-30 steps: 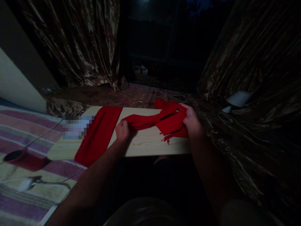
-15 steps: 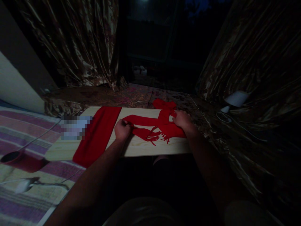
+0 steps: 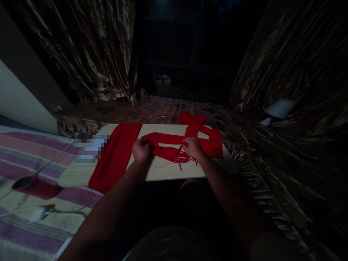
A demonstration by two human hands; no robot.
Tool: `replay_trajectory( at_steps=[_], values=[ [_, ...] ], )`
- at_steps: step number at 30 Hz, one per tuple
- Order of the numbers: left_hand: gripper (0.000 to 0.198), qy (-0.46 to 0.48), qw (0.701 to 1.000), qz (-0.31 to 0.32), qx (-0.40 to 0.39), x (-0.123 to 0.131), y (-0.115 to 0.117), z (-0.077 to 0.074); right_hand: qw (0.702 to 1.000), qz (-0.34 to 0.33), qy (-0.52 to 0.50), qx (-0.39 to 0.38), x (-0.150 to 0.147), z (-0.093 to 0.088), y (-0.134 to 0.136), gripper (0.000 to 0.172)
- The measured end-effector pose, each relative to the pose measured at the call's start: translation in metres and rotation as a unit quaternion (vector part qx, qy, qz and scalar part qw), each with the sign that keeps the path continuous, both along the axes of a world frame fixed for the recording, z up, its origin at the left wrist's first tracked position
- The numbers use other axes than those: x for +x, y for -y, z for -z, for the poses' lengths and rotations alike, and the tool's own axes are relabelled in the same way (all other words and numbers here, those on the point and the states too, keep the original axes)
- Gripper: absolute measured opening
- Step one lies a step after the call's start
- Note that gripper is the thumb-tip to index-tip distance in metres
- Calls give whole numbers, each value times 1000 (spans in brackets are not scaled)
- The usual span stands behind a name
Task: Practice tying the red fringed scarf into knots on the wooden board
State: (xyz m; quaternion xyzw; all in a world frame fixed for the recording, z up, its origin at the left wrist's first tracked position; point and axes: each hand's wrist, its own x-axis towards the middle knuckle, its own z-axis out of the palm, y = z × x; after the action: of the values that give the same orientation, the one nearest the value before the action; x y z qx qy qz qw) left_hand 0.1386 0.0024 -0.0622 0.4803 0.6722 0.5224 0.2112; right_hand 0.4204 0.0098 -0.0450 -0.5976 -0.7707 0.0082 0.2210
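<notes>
A red scarf (image 3: 168,139) with a fringed end lies in loose folds across a pale wooden board (image 3: 168,173). My left hand (image 3: 141,149) is closed on a folded part of it, left of the board's middle. My right hand (image 3: 192,147) has its fingers curled down on the scarf beside the fringe (image 3: 181,158); its fingertips are partly hidden. Farther right, the fabric bends round a small gap that shows bare wood. To the left, a wide flat band of red cloth (image 3: 115,156) crosses the board and hangs over its near edge.
Pixelated papers (image 3: 91,148) lie at the board's left end. On the striped bedding (image 3: 19,239) are a dark red cup-like container (image 3: 39,187) and a white plug with cable (image 3: 39,214). A small lamp (image 3: 280,108) stands at the right. Patterned curtains (image 3: 106,54) flank the dark window.
My right hand has moved left and nearer, from the scarf's right-hand fold to beside the fringe. My left hand keeps its hold at nearly the same place. The view has shifted slightly.
</notes>
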Motion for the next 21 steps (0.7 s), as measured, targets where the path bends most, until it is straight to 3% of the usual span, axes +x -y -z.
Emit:
replay_trajectory(
  at_steps=[9,14,18,21],
  values=[
    [41,175,967,134,-126,-4,-11,-7,997,26,-68,-22,4,6,-7,27],
    [23,139,970,152,-132,-7,-18,-10,998,22,-63,-13,5,7,-8,28],
    [22,74,980,148,-114,-9,-21,-7,998,24,-61,-9,4,6,-8,36],
    [22,64,981,142,-113,-10,-22,-7,996,28,-81,-11,3,5,-7,31]
  ],
)
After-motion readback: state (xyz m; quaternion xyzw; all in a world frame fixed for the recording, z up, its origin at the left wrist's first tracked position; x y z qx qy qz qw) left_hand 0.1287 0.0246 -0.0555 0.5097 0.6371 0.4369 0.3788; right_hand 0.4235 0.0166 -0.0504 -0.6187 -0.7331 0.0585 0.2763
